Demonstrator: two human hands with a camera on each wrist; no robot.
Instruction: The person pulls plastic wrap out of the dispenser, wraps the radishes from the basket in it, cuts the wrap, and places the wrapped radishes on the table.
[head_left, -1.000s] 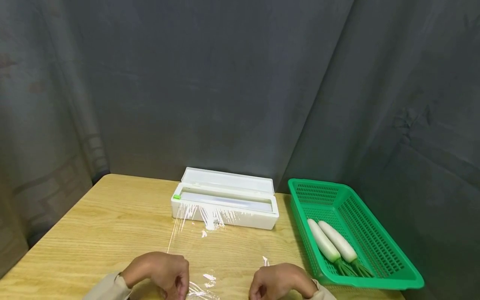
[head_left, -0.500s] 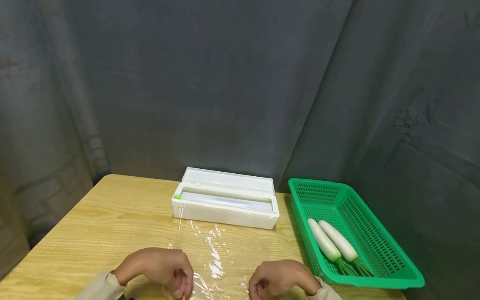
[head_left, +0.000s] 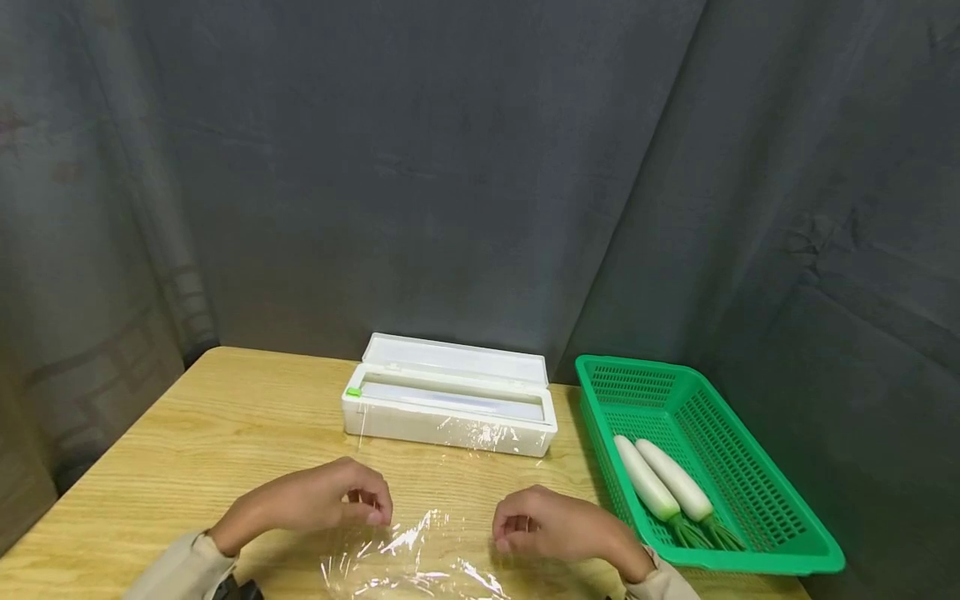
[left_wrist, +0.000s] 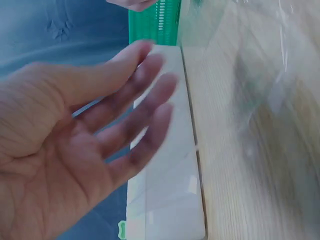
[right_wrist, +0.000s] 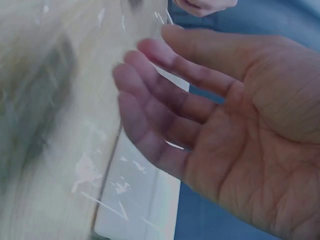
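Note:
A sheet of clear plastic wrap [head_left: 431, 575] lies crinkled and shiny on the table, reaching from the front of the white wrap dispenser box [head_left: 442, 427] to the near edge of the view. My left hand [head_left: 322, 496] hovers over the sheet's left side, fingers loosely bent and holding nothing. Opposite it is my right hand [head_left: 558, 525], above the right side and likewise loosely bent around nothing. In the left wrist view the left hand's fingers [left_wrist: 145, 115] are apart, with the palm showing. Relaxed fingers [right_wrist: 150, 120] of the right hand appear in the right wrist view.
The dispenser's white lid [head_left: 457, 358] stands raised at the back, and a green slider [head_left: 353, 392] sits at its left end. A green plastic basket [head_left: 750, 433] on the right holds two white radishes [head_left: 675, 479] with green stems. Behind the wooden table [head_left: 225, 417] hangs a dark curtain [head_left: 420, 183].
Both hands have lifted and moved forward, away from the sheet's near end, and their fingers have loosened. The wrap has dropped slack, its crinkles and glints shifting nearer.

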